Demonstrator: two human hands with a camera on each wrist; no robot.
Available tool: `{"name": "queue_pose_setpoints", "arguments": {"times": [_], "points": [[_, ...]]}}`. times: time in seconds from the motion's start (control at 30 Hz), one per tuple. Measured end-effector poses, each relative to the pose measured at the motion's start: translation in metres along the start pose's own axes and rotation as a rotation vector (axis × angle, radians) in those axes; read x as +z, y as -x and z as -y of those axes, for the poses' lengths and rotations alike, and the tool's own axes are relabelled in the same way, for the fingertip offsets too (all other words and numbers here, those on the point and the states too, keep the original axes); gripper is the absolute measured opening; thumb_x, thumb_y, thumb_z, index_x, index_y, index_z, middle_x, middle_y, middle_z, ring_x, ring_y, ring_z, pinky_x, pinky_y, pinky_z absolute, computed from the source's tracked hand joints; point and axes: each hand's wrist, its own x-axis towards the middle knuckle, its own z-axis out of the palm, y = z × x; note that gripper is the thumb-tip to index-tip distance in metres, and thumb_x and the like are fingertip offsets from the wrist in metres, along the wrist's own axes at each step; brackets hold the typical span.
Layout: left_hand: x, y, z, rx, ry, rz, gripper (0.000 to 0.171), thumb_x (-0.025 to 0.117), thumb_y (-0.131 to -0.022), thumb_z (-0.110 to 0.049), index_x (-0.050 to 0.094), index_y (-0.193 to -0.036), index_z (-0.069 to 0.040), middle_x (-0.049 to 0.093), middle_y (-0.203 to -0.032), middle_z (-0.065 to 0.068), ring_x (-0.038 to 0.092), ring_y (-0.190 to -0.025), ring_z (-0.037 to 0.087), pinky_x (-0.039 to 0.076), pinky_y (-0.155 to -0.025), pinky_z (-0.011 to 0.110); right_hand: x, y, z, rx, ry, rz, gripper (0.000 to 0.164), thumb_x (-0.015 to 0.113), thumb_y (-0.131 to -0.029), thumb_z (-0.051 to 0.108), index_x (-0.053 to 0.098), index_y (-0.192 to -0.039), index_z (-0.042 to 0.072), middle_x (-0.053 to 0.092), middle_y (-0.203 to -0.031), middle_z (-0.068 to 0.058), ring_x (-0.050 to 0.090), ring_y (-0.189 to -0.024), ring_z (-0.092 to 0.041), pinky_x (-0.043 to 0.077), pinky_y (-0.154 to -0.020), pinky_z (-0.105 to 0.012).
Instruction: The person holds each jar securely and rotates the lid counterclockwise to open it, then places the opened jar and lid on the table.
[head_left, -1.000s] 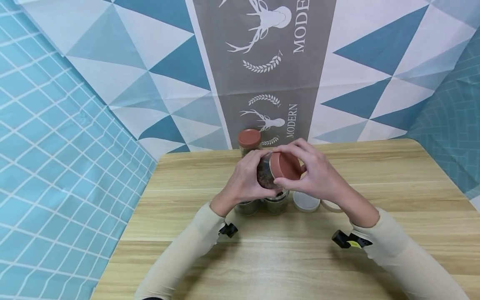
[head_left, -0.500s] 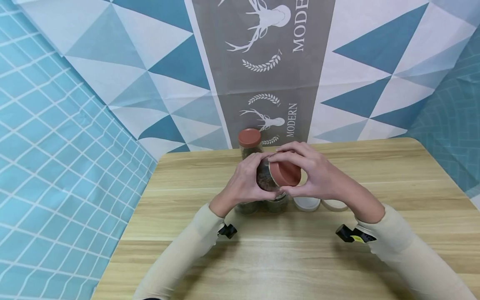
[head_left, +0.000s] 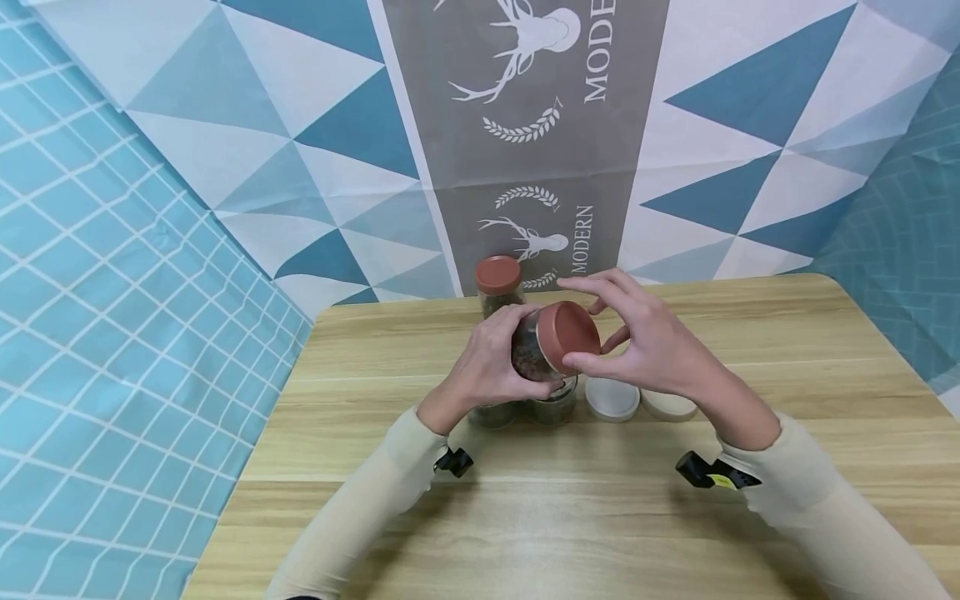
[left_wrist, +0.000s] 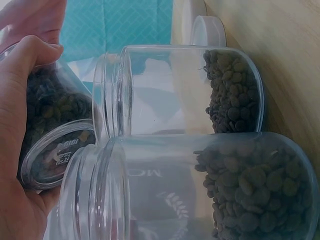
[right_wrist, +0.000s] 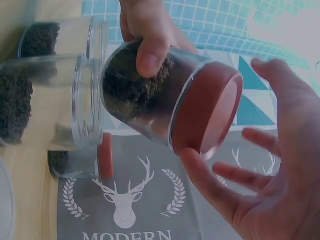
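Observation:
In the head view, my left hand (head_left: pixel 495 354) grips a clear jar (head_left: pixel 528 352) with a reddish-brown screw lid (head_left: pixel 573 333). It is held tilted above the table, lid toward my right hand. Dark pellet-like pieces fill part of it. My right hand (head_left: pixel 648 337) is at the lid with its fingers spread; the thumb tip appears to touch the lid's edge, while the other fingers stand away. Below the held jar are two lidless clear jars, one nearer (left_wrist: pixel 250 185) and one farther (left_wrist: pixel 230 90) in the left wrist view, each with dark flat pieces at the bottom.
A tall jar with a reddish-brown lid (head_left: pixel 498 279) stands at the table's back edge by the patterned wall (head_left: pixel 540 167). Right of the lidless jars, a white lid (head_left: pixel 612 400) and a cream lid (head_left: pixel 670 406) lie on the wooden table (head_left: pixel 540 517).
My right hand's fingers have let go of the lid's top and spread apart, and the hand has shifted slightly right. My left hand keeps the jar tilted in nearly the same place.

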Motion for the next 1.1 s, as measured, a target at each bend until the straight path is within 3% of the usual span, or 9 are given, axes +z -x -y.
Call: {"name": "queue_pose_setpoints", "arguments": {"times": [0.17,0.3,0.63,1.1], "points": [[0.001,0.0,0.0,0.001,-0.006,-0.002,0.098,0.105,-0.071,-0.036,0.058,-0.149,0.0,0.074,-0.139,0.015,0.073,-0.124,0.028,0.067,-0.106,0.043,0.004,0.0,0.003,0.1,-0.015,-0.024,0.071,0.093,-0.092,0.021,0.064,-0.157,0.022,0.063,-0.137,-0.012,0.08,-0.109,-0.032,0.067,-0.067,-0.023],[0.0,-0.001,-0.001,0.0,-0.017,0.0,0.098,0.105,-0.07,-0.036,0.059,-0.149,0.0,0.074,-0.138,0.015,0.073,-0.124,0.028,0.067,-0.106,0.043,0.006,0.0,0.005,0.129,-0.022,-0.026,0.07,0.093,-0.092,0.021,0.066,-0.156,0.021,0.063,-0.133,-0.013,0.078,-0.107,-0.033,0.068,-0.067,-0.025],[-0.001,-0.001,-0.004,-0.017,-0.013,0.019,0.097,0.102,-0.072,-0.036,0.058,-0.15,0.001,0.074,-0.136,0.015,0.073,-0.122,0.028,0.068,-0.104,0.043,0.016,-0.002,0.004,0.058,0.032,-0.023,0.058,0.095,-0.09,0.024,0.073,-0.143,0.021,0.067,-0.122,-0.009,0.07,-0.103,-0.025,0.064,-0.066,-0.023],[0.0,0.001,-0.001,-0.009,-0.018,0.008,0.098,0.103,-0.071,-0.036,0.058,-0.15,0.001,0.074,-0.138,0.015,0.073,-0.124,0.028,0.067,-0.106,0.043,0.017,-0.004,0.002,0.018,0.04,-0.014,0.058,0.094,-0.088,0.022,0.073,-0.142,0.021,0.067,-0.123,-0.009,0.068,-0.1,-0.024,0.063,-0.065,-0.027]]}}
